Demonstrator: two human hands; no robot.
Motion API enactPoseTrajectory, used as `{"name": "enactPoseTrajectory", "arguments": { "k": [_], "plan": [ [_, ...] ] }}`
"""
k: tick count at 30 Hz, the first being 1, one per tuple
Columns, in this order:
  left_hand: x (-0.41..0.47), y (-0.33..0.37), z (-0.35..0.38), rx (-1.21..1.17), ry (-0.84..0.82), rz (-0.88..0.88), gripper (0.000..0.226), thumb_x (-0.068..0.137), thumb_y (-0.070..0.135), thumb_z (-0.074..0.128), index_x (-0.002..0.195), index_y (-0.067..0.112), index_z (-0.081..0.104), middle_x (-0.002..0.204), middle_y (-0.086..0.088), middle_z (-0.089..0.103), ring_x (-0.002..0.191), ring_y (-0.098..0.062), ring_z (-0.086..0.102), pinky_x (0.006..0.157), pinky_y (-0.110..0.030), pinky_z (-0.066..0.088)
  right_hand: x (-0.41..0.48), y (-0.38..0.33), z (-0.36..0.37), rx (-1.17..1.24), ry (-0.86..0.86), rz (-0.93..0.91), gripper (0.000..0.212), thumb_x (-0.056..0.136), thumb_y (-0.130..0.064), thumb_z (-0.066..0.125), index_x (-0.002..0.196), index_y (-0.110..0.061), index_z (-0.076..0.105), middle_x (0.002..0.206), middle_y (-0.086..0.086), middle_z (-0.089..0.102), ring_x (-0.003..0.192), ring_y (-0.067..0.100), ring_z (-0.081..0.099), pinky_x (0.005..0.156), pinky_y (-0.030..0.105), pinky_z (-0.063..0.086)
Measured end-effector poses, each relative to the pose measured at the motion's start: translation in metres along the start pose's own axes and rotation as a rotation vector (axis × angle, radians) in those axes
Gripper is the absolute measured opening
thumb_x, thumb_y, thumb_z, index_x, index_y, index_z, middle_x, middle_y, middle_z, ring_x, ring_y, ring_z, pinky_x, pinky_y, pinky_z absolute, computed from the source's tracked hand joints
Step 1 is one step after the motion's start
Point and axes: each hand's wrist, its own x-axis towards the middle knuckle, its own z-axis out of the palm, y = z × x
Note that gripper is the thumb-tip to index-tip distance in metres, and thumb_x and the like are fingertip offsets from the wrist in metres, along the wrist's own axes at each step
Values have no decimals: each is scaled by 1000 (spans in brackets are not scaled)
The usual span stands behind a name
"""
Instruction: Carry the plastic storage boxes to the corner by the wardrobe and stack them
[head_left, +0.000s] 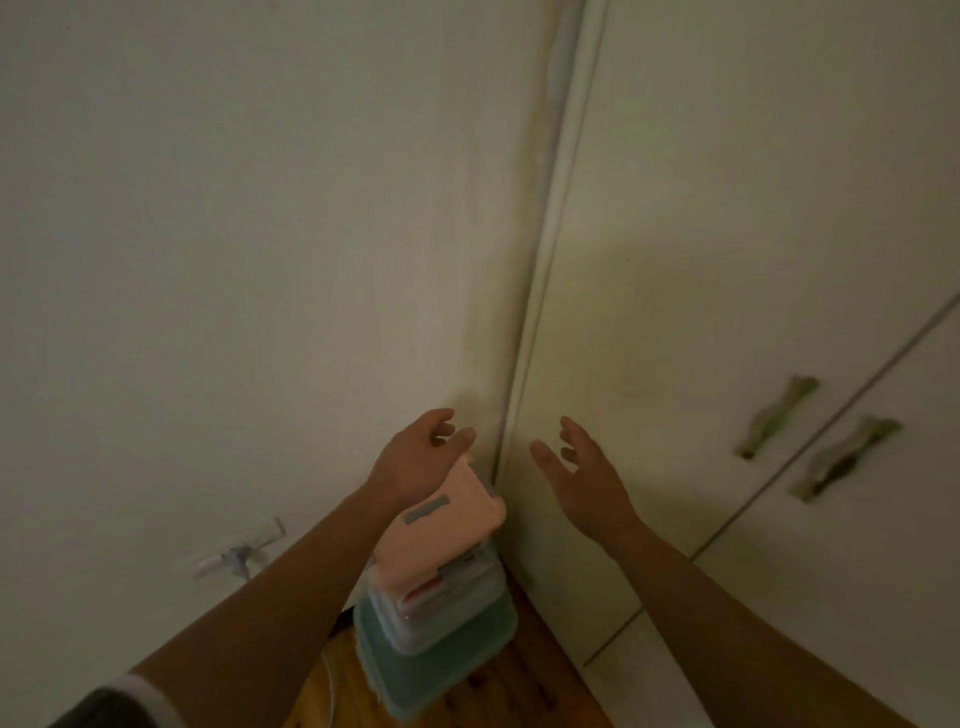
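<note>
Both are released, fingers loose: my left grip (421, 457) hovers just over the pink lid (452, 519) topping the stack of plastic storage boxes (441, 623), my right grip (587, 478) apart to its right. The stack stands on the wooden floor (524, 691) in the corner beside the wardrobe (727, 260).

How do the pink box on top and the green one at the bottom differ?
The pink box has a pale pink lid; the green box is teal. The pink box looks smaller; the green box juts out wider beneath. The pink box sits topmost; the green box lies lowest, on the floor. Both are plastic boxes piled together by the wardrobe.
</note>
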Motion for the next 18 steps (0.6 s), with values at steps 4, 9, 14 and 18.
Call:
{"name": "enactPoseTrajectory", "arguments": {
  "k": [4, 9, 14, 18],
  "plan": [
    [-11, 21, 31, -44, -86, 56, 54, 94, 44, 55, 141, 20, 45, 126, 3, 58, 106, -8, 52, 84, -19, 36, -36, 13, -32, 1, 95, 59, 75, 87, -55, 57, 149, -24, 30, 151, -4, 36, 127, 11, 46, 103, 28, 37],
    [-34, 63, 88, -35, -211, 155, 51, 93, 40, 59, 138, 18, 49, 124, -1, 61, 104, -11, 55, 85, -22, 38, -89, 38, -84, 7, 208, 124, 80, 83, -65, 55, 149, -28, 30, 150, -7, 37, 126, 9, 45, 107, 33, 39],
    [-58, 94, 142, 12, -308, 234, 53, 92, 44, 58, 139, 21, 48, 125, 1, 61, 101, -8, 53, 86, -24, 38, -137, 63, -134, 4, 274, 167, 79, 82, -67, 54, 148, -29, 31, 150, -7, 38, 126, 10, 46, 106, 36, 40],
    [-91, 119, 190, 50, -396, 266, 52, 92, 45, 57, 137, 23, 49, 123, 3, 62, 101, -9, 54, 87, -25, 37, -185, 89, -175, -11, 322, 194, 90, 73, -78, 48, 148, -32, 30, 149, -10, 39, 122, 5, 46, 105, 34, 40]
  ]
}}
